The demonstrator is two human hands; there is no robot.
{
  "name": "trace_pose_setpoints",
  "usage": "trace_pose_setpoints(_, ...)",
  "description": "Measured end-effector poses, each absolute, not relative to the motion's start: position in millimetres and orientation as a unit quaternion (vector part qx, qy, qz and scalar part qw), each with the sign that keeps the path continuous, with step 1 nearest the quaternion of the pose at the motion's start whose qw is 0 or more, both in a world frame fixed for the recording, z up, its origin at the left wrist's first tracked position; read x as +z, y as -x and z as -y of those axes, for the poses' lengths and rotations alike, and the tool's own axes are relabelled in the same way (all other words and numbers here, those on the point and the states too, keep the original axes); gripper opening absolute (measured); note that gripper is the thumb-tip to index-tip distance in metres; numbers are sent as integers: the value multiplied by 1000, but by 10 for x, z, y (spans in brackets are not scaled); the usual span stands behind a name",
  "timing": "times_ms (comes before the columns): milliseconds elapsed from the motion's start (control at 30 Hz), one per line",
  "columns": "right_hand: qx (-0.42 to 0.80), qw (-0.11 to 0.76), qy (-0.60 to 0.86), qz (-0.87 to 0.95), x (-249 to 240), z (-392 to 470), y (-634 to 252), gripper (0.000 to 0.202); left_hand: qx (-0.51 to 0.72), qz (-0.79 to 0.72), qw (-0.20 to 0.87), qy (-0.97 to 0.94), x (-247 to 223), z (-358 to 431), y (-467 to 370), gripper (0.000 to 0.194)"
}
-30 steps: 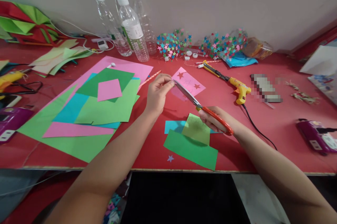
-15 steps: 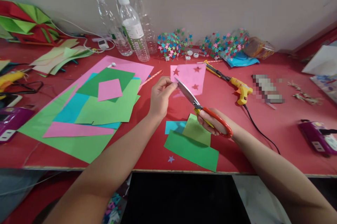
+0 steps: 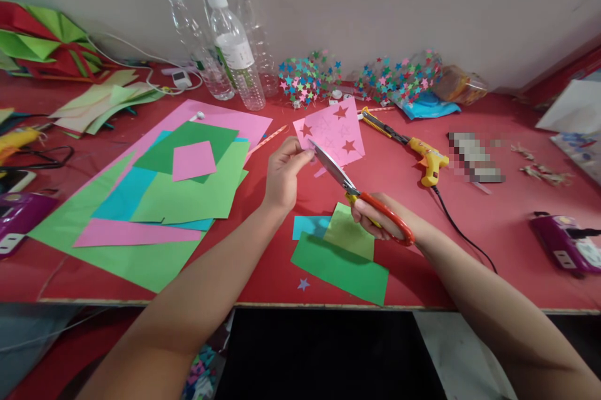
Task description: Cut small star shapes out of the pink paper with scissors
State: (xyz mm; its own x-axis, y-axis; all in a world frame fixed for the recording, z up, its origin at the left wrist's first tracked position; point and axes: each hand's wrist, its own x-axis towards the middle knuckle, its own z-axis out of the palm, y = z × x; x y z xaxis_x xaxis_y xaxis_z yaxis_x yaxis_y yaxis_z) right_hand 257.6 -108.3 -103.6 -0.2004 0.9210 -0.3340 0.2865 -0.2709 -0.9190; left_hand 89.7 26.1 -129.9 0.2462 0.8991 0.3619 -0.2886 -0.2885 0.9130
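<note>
Your left hand [image 3: 283,171] pinches pink paper [image 3: 353,124] mid-frame, right hand [image 3: 373,218] grips scissors [image 3: 334,165]. Three star holes [image 3: 349,146] done, faint outlines [image 3: 327,131] look uncut tbh.

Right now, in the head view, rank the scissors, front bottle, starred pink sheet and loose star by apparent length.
Largest to smallest:
1. scissors
2. front bottle
3. starred pink sheet, partly covered
4. loose star

The bottle stands farther back, so its true rank against the scissors is unsure.

right hand [image 3: 381,211]: partly behind scissors handle [image 3: 397,220] | flat object [image 3: 475,157] by glue gun [image 3: 431,162]: pixelated | purple box [image 3: 23,217]: cut by left edge
</note>
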Motion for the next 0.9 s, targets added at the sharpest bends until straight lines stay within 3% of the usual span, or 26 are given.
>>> trace_pose_setpoints(900, 522, 257, 641, 500, -1026, 1053, -2537, 54, 532, -271, 575, -560, -1373, -329, -896, 14)
